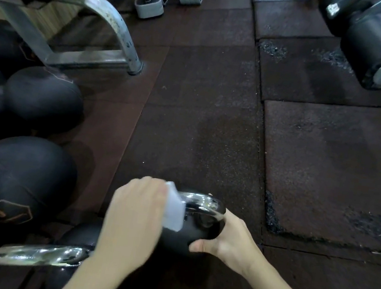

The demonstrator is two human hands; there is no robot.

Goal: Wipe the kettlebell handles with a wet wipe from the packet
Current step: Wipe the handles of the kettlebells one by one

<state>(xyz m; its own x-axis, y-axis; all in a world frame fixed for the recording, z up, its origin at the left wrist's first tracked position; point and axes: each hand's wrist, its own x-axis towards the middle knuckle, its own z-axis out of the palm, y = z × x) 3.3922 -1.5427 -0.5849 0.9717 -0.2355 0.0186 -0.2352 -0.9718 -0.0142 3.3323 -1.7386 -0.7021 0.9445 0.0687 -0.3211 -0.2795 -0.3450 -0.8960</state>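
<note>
A black kettlebell [186,235] with a chrome handle [203,203] stands on the rubber floor at the bottom centre. My left hand [134,219] is closed on a white wet wipe [174,207], which is pressed against the left end of that handle. My right hand [227,241] grips the kettlebell's body on its right side, the thumb across the front. A second chrome handle [39,254] of another kettlebell lies at the bottom left, beneath my left forearm. The wipe packet is not in view.
Several black weight balls [21,174] crowd the left side beside a steel rack leg [117,28]. Grey kettlebells [148,3] and plates stand far back. Black dumbbells [379,46] lie at the top right. Dark rubber floor tiles [212,123] fill the middle.
</note>
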